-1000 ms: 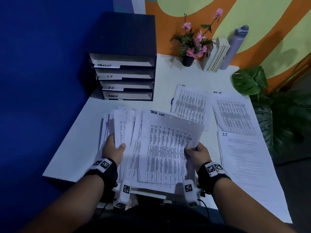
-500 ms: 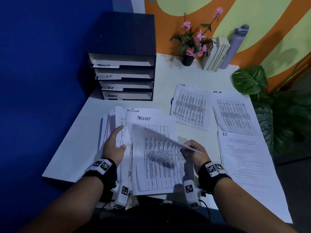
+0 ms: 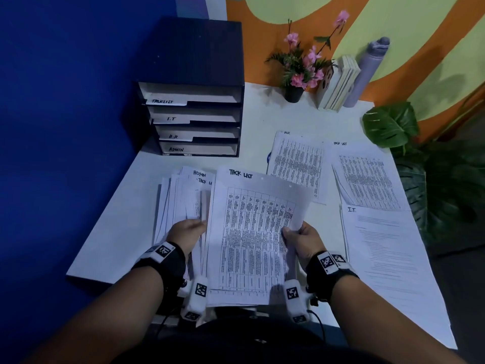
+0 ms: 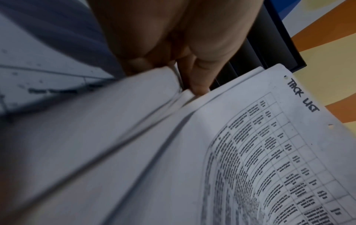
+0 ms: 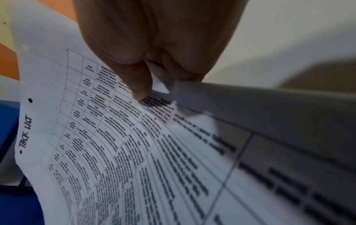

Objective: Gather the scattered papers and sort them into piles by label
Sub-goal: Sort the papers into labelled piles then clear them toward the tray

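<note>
A fanned stack of printed papers [image 3: 183, 203] is held over the near edge of the white table [image 3: 118, 232]. My left hand [image 3: 187, 228] grips its lower left part, thumb on top. My right hand [image 3: 299, 236] pinches the right edge of the top sheet [image 3: 252, 227], a table headed "TACK LIST" [image 5: 26, 132], also seen in the left wrist view [image 4: 300, 97]. Behind it, labels "ADMIN" [image 3: 199, 173] and another task list show. Three sorted piles lie to the right: H.R. [image 3: 296, 164], task list [image 3: 367, 177] and I.T. [image 3: 385, 250].
A dark four-slot tray rack [image 3: 194, 119] labelled TASKLIST, I.T, H.R, ADMIN stands at the back left. A flower pot [image 3: 294, 93], upright books [image 3: 337, 85] and a grey bottle [image 3: 367, 72] line the back wall. A leafy plant [image 3: 393, 124] sits off the right edge.
The previous top sheet has gone from the front; a "TACK LIST" sheet now faces up, its right edge pinched by my right hand. My left hand's thumb closed down on the stack.
</note>
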Available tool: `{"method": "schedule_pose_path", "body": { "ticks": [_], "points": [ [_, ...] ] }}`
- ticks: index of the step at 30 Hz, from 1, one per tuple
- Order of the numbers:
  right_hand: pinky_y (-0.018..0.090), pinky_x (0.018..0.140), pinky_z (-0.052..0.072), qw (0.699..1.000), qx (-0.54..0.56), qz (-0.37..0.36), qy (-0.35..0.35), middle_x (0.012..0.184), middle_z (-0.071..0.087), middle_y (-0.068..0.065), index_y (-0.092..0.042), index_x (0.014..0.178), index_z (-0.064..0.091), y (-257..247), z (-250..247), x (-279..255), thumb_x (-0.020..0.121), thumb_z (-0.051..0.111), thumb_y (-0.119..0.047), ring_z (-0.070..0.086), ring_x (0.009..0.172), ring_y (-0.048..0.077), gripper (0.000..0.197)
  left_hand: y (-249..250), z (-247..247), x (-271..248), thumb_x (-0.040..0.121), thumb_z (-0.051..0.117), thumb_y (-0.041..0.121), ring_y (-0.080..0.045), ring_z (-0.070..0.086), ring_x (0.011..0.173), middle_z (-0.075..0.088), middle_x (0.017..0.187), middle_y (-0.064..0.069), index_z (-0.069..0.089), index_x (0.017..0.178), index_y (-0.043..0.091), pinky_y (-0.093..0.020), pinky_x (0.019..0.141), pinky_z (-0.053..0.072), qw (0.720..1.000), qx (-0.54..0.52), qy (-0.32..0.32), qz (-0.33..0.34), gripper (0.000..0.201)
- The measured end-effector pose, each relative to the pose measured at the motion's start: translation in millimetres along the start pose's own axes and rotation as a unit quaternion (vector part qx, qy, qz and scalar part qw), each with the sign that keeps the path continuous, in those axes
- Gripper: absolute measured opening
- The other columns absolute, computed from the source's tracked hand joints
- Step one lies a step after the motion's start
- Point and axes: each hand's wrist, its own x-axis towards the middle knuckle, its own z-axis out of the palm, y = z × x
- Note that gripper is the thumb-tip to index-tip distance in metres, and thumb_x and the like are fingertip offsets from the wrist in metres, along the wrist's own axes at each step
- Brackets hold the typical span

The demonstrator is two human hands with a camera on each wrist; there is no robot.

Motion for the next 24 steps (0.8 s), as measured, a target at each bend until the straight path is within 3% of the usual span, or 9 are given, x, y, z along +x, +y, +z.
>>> {"method": "schedule_pose_path", "body": {
  "ticks": [3, 7, 9, 11, 14, 16, 19, 22, 24],
  "points": [
    [0.036, 0.064, 0.046, 1.000, -0.015, -0.014, 0.012, 0.064, 0.055, 0.005, -0.013, 0.087, 0.061, -2, -2, 2, 0.089, 0.062, -0.005, 0.049, 0.063, 0.021, 0.008, 0, -2, 0, 0.087, 0.069, 0.020, -0.018, 0.055, 0.109, 0.062, 0.117, -0.006, 0.064, 0.119, 0.001, -0.029, 0.100, 0.040, 0.998, 0.060, 0.027, 0.016, 0.037],
    [0.043, 0.075, 0.055, 0.998, -0.036, -0.056, 0.015, 0.087, 0.067, 0.010, -0.031, 0.099, 0.060, -4, -6, 6, 0.082, 0.063, -0.005, 0.061, 0.076, 0.028, 0.031, 4, -6, -2, 0.080, 0.077, 0.029, -0.019, 0.055, 0.102, 0.060, 0.107, -0.003, 0.066, 0.103, 0.011, -0.031, 0.097, 0.042, 0.996, 0.078, 0.047, 0.021, 0.031],
    [0.040, 0.071, 0.052, 0.997, -0.045, -0.054, 0.019, 0.076, 0.066, 0.002, -0.028, 0.087, 0.061, -8, -6, 4, 0.084, 0.059, 0.003, 0.058, 0.070, 0.026, 0.031, 7, -7, -3, 0.078, 0.078, 0.031, -0.021, 0.056, 0.099, 0.060, 0.103, -0.002, 0.063, 0.093, 0.016, -0.032, 0.095, 0.045, 0.993, 0.097, 0.061, 0.035, 0.026],
    [0.041, 0.065, 0.049, 0.998, -0.045, -0.027, 0.028, 0.061, 0.057, 0.002, -0.018, 0.075, 0.059, -7, -6, 4, 0.085, 0.058, 0.006, 0.050, 0.064, 0.023, 0.026, 8, -8, -5, 0.082, 0.074, 0.026, -0.024, 0.058, 0.101, 0.060, 0.102, 0.000, 0.062, 0.098, 0.016, -0.033, 0.093, 0.046, 0.989, 0.107, 0.078, 0.062, 0.022],
    [0.044, 0.069, 0.049, 0.999, -0.025, -0.010, 0.038, 0.066, 0.062, 0.009, -0.013, 0.075, 0.067, -4, -9, 3, 0.080, 0.065, 0.004, 0.055, 0.070, 0.027, 0.018, 6, -10, -5, 0.085, 0.068, 0.012, -0.028, 0.057, 0.106, 0.059, 0.105, -0.002, 0.058, 0.107, 0.024, -0.035, 0.092, 0.046, 0.982, 0.124, 0.101, 0.105, 0.027],
    [0.039, 0.068, 0.045, 0.999, -0.040, -0.011, 0.016, 0.069, 0.062, 0.011, -0.013, 0.071, 0.066, -6, -11, 5, 0.074, 0.069, -0.002, 0.055, 0.071, 0.025, 0.012, 7, -12, -7, 0.084, 0.067, 0.006, -0.020, 0.056, 0.107, 0.056, 0.114, -0.001, 0.055, 0.114, 0.030, -0.034, 0.094, 0.045, 0.982, 0.105, 0.107, 0.117, 0.041],
    [0.031, 0.066, 0.044, 0.996, -0.083, -0.028, -0.033, 0.072, 0.060, 0.005, -0.018, 0.074, 0.063, -14, -10, 5, 0.079, 0.070, -0.010, 0.051, 0.067, 0.019, 0.012, 9, -12, -10, 0.083, 0.068, 0.001, -0.012, 0.052, 0.101, 0.051, 0.118, 0.003, 0.052, 0.117, 0.031, -0.027, 0.090, 0.039, 0.983, 0.067, 0.101, 0.136, 0.048],
    [0.027, 0.056, 0.040, 0.997, -0.025, -0.067, -0.033, 0.065, 0.060, 0.004, -0.009, 0.084, 0.068, -11, -7, 2, 0.078, 0.068, 0.001, 0.050, 0.062, 0.017, 0.012, 8, -11, -6, 0.081, 0.071, 0.002, -0.021, 0.048, 0.123, 0.050, 0.133, -0.003, 0.052, 0.117, 0.033, -0.031, 0.096, 0.039, 0.986, 0.046, 0.088, 0.137, 0.051],
    [0.026, 0.060, 0.045, 0.998, 0.011, -0.060, -0.009, 0.061, 0.065, -0.001, -0.007, 0.081, 0.069, -8, -7, 1, 0.076, 0.070, 0.008, 0.056, 0.061, 0.019, 0.016, 8, -12, -6, 0.081, 0.072, 0.003, -0.022, 0.044, 0.129, 0.045, 0.141, -0.005, 0.049, 0.124, 0.035, -0.034, 0.101, 0.039, 0.987, 0.038, 0.087, 0.129, 0.058]
  ]
}}
